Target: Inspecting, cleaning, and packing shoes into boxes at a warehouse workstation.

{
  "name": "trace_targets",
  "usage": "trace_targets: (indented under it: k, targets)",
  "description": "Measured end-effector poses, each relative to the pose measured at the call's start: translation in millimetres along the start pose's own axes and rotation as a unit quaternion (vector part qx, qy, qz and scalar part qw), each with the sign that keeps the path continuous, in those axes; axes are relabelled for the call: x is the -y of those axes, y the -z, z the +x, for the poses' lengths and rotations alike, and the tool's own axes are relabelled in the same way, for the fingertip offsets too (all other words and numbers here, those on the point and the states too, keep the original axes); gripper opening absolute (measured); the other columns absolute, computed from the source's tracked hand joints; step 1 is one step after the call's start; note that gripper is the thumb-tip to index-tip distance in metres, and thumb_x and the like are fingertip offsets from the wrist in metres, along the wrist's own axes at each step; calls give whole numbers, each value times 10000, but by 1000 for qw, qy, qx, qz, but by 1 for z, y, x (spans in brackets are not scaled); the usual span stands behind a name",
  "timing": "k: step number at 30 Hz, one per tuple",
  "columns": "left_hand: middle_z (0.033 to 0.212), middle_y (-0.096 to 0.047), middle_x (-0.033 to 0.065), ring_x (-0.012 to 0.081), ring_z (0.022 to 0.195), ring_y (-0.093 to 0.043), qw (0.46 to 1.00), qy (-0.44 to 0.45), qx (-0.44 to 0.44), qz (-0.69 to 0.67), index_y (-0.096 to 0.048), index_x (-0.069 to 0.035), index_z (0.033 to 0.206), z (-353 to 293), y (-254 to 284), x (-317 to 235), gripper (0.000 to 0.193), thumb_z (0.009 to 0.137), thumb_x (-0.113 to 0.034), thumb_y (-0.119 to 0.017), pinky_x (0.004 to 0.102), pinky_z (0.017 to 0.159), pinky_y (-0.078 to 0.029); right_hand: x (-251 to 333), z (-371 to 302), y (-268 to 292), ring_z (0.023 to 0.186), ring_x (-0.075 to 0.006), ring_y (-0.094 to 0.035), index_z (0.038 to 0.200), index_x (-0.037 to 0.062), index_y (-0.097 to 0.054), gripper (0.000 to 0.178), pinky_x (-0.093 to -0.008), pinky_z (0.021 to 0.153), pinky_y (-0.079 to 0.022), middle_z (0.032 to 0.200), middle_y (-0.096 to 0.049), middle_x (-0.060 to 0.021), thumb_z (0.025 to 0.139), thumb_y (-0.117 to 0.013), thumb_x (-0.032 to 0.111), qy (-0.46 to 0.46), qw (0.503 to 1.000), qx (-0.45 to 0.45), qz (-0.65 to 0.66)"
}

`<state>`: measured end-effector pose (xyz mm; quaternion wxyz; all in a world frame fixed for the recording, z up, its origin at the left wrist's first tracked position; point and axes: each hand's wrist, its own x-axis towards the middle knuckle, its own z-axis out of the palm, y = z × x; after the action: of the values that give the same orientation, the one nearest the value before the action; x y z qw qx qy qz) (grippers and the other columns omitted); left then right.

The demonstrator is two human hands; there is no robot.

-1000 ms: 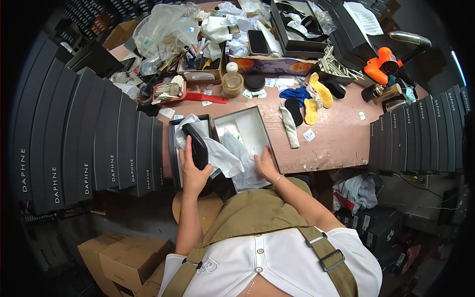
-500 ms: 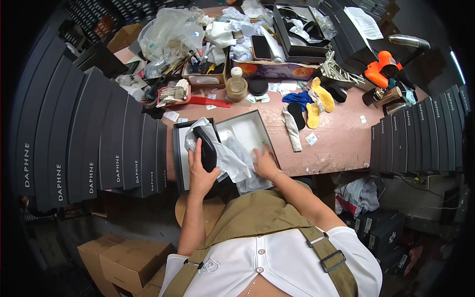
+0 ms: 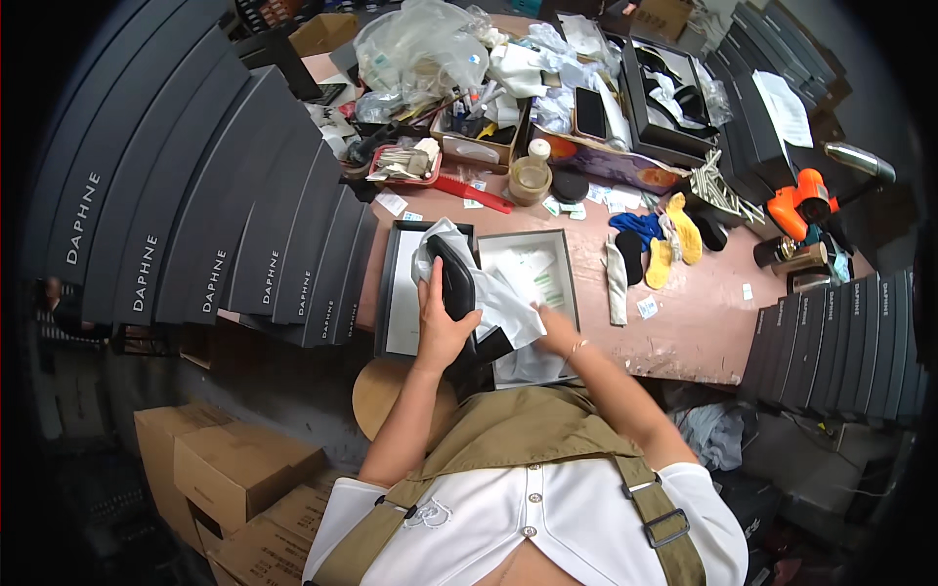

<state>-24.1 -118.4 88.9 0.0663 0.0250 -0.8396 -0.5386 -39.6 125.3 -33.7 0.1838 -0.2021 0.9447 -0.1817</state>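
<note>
A black shoe (image 3: 455, 276) stands partly wrapped in white tissue paper (image 3: 508, 311), with my left hand (image 3: 441, 327) closed round its near side. My right hand (image 3: 560, 332) is closed at the tissue's right edge, its fingers pinching the paper. Beneath the shoe lies one half of a dark shoe box (image 3: 402, 288) with a pale inside. To its right, the other half of the box (image 3: 564, 256) has white walls and holds more tissue and small printed slips.
Tall stacks of dark shoe boxes (image 3: 225, 215) rise at the left, with more boxes (image 3: 831, 342) at the right. Yellow, blue and black cloth pieces (image 3: 659, 262), a red-handled brush (image 3: 474, 193), a jar (image 3: 530, 179) and an orange heat gun (image 3: 803, 203) are on the table.
My right hand has moved from inside the right box half to the tissue's edge and drawn it out rightward. The left hand still holds the shoe. The whole view has shifted.
</note>
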Motion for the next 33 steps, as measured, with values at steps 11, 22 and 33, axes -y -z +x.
trace_targets:
  k: [11, 22, 33]
  targets:
    - [1239, -517, 119, 162, 1026, -553, 900, 199, 7, -387, -313, -1, 1425, -2, -49, 16, 571, 913, -70, -557, 276, 854, -486, 99, -47, 74, 1183, -420, -474, 1450, 121, -308, 932, -487, 1012, -364, 1424, -325, -264, 672, -802, 258, 84, 982, -168, 19]
    - [1082, -619, 192, 372, 900, -629, 960, 69, 195, 190, -483, -84, 1329, 44, 28, 64, 635, 776, -289, -719, 443, 685, -510, 55, -38, 62, 1068, -452, -546, 1280, 81, -536, 578, -430, 945, -454, 1424, -249, -379, 750, -712, 229, 40, 992, -82, 86]
    - [1096, -635, 103, 203, 977, -617, 916, 316, 185, -166, -579, -5, 1209, 91, 8, 119, 389, 859, -156, -659, 330, 831, -500, 44, -43, 71, 1288, -439, -405, 1267, 48, -559, 544, -408, 1044, -384, 1483, -232, -301, 772, -717, 208, 27, 974, -100, 202]
